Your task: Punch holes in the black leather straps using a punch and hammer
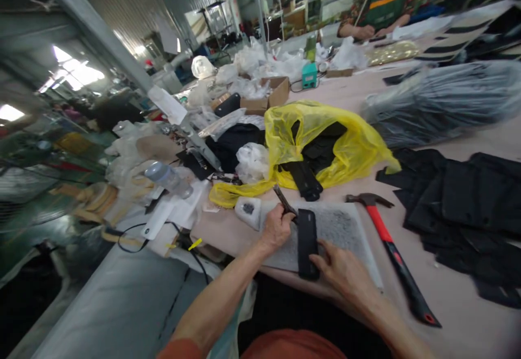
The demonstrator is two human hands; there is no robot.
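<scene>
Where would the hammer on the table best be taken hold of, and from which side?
Probably by the black lower part of its handle, from above and the near end: the hammer lies on the table with its metal head farthest from the person, and the long handle slants back toward them, uncovered.

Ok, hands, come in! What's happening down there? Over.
Left hand holding slim dark tool. Right hand touching long flat black piece over pale rectangular board. Red-and-black claw hammer lying to the right, in neither hand.
</scene>
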